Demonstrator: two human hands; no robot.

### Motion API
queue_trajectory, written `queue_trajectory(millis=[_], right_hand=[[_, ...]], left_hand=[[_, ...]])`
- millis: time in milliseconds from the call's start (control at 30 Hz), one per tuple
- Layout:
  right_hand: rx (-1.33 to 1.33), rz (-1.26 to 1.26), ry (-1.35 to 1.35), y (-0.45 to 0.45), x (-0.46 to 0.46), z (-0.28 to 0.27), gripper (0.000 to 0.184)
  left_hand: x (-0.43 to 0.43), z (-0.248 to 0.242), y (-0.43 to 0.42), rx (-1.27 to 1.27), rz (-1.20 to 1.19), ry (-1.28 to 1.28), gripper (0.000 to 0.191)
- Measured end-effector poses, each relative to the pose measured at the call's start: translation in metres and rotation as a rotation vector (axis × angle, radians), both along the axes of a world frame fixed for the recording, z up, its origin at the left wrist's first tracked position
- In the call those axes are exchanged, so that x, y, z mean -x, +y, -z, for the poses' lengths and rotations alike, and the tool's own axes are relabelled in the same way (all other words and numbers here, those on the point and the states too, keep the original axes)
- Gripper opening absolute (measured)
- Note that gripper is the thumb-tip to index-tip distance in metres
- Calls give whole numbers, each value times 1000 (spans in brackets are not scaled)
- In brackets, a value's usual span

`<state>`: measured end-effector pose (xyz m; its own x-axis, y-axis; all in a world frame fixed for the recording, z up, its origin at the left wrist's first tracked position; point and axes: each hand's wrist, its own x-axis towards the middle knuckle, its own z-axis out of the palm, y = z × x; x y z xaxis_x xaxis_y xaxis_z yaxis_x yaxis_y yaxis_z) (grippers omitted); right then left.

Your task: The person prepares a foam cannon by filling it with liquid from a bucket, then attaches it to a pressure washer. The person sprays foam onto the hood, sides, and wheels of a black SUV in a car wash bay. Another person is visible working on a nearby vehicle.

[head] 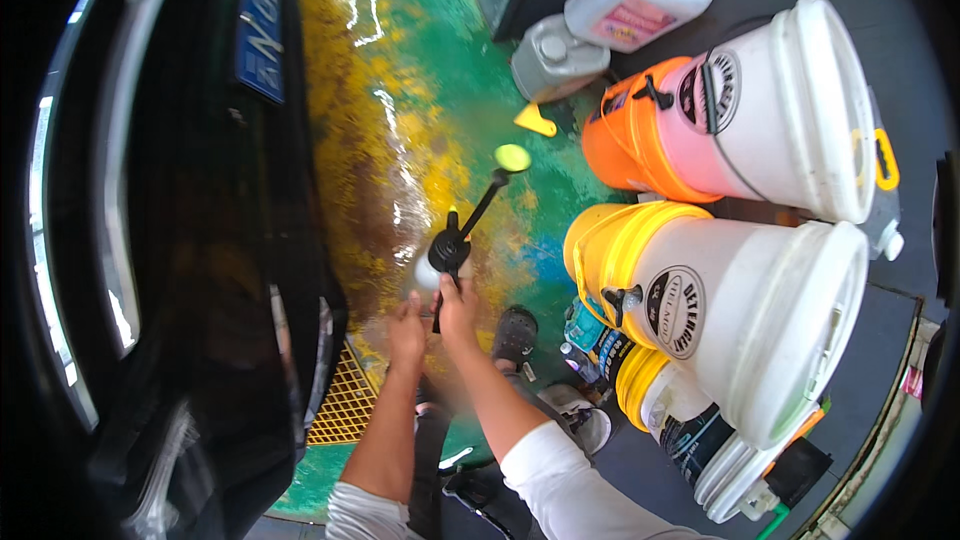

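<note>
My right hand (456, 309) grips the black handle of a hand pump sprayer (448, 249). The sprayer has a pale bottle (427, 272), partly hidden by its black head, and a short nozzle with a yellow tip. A black shaft ending in a yellow-green disc (512, 157) extends from it up and to the right. Just left of the handle is my left hand (406, 330), its fingers partly curled near the bottle. Whether those fingers touch the sprayer cannot be made out. Both hands are above the wet green and yellow floor.
A black car (202, 240) with a blue licence plate (261, 22) fills the left side. On the right stand an orange-based bucket (765, 105) and a yellow-based bucket (720, 292), both with taps. Plastic jugs (559, 56), a yellow scraper (535, 120), a floor grate (341, 401) and shoes (516, 334) surround me.
</note>
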<state>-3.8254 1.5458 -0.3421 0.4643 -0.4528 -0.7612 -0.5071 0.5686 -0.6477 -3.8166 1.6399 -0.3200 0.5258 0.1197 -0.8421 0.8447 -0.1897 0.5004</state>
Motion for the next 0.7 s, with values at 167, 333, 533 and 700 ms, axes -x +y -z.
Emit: queue_trajectory(millis=[167,333,533,700], right_hand=[[207,-123,-295,-9,46,-146,31],[673,-928,-127,-79,78,-384,35],[1292,-861,-625,-129,36,-727,77],[1841,-1043,-557,-107,37,-784,16]], left_hand=[[-9,-146,-43,428,33,12,51],[3,-316,-61,335,197,56,52],[50,-495,-42,14,728,-465,70],[78,-602,-19,18,692,-541,60]])
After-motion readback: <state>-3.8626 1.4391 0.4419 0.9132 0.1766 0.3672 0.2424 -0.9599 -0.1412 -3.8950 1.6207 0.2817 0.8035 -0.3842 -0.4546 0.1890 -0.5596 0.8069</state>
